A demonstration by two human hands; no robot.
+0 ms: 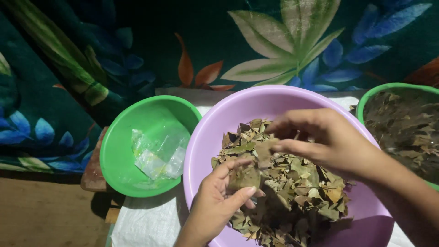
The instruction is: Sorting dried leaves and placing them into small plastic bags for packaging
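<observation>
A purple plastic basin holds a heap of dried, brownish-green leaves. My left hand reaches in from below and pinches a single dried leaf between thumb and fingers at the heap's left side. My right hand comes in from the right, above the heap, with its thumb and fingers closed on another leaf just above the left hand's leaf. The two hands are close together, a few centimetres apart.
A small green bowl to the left holds clear plastic bags. Another green bowl at the right edge holds more dried leaves. All stand on a white woven sheet. A leaf-patterned cloth hangs behind.
</observation>
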